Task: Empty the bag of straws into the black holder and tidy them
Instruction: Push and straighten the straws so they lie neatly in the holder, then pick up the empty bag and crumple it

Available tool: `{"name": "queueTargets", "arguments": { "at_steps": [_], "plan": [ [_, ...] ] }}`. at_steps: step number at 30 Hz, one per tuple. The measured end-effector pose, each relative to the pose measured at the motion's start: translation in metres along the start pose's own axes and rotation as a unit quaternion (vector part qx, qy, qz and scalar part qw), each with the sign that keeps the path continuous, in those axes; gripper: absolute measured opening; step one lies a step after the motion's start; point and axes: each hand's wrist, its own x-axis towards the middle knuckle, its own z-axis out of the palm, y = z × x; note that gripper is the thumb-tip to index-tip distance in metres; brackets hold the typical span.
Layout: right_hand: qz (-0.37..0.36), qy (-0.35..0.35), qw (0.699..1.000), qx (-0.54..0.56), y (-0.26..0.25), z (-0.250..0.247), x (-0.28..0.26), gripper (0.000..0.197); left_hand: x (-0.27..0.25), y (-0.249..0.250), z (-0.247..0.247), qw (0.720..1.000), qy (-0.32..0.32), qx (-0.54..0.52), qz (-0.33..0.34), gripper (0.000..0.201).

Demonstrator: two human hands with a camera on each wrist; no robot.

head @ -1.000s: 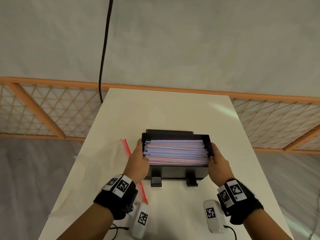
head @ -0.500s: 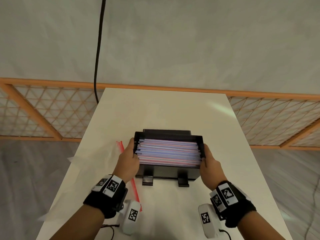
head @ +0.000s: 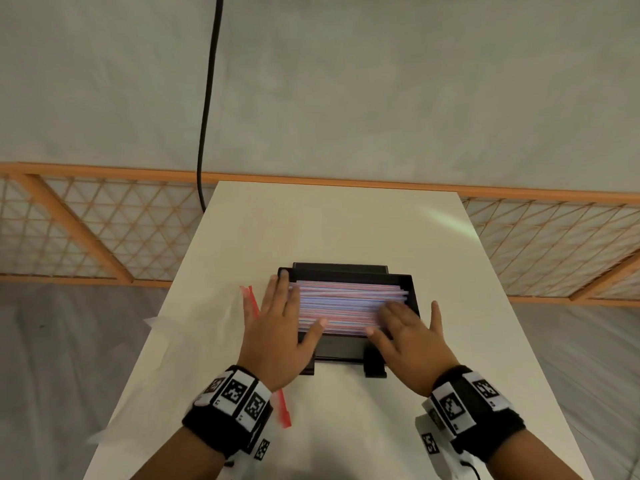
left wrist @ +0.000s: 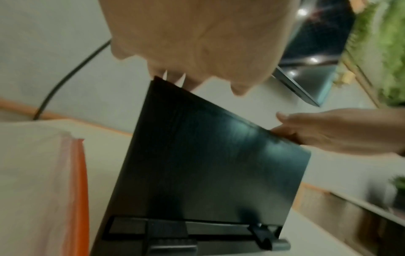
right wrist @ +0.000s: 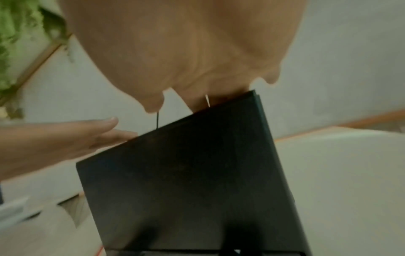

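Note:
The black holder (head: pixel 410 284) stands mid-table, full of pink, blue and white straws (head: pixel 346 301) lying side by side. My left hand (head: pixel 278 315) lies flat with spread fingers over the holder's left end, thumb on the straws. Over the straws' right front part my right hand (head: pixel 407 325) rests flat, its little finger outside the right wall. The clear bag (head: pixel 204 327) with a red zip strip (head: pixel 254 306) lies flat left of the holder, partly under my left wrist. Both wrist views show the holder's dark front wall (left wrist: pixel 208 164) (right wrist: pixel 186 181) below the palms (left wrist: pixel 197 43) (right wrist: pixel 186 52).
The white table (head: pixel 346 220) is narrow, with its side edges close to the holder. A black cable (head: pixel 207 98) hangs down the wall behind the far left corner. An orange lattice rail (head: pixel 86 230) runs behind the table.
Both hands have left the holder's ends, which they were clasping, and now lie flat on top of the straws with fingers spread.

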Motion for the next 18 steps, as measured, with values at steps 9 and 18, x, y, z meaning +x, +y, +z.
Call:
{"name": "queueTargets", "arguments": {
  "at_steps": [9,18],
  "plan": [
    [0.095,0.067,0.940,0.320,0.020,0.011,0.017,0.063,0.011,-0.012,0.016,0.862,-0.050,-0.481,-0.153,0.104],
    [0.088,0.094,0.970,0.207,0.031,0.003,0.009,0.069,0.001,-0.024,-0.017,0.904,0.044,-0.393,-0.161,0.056]
  ]
}}
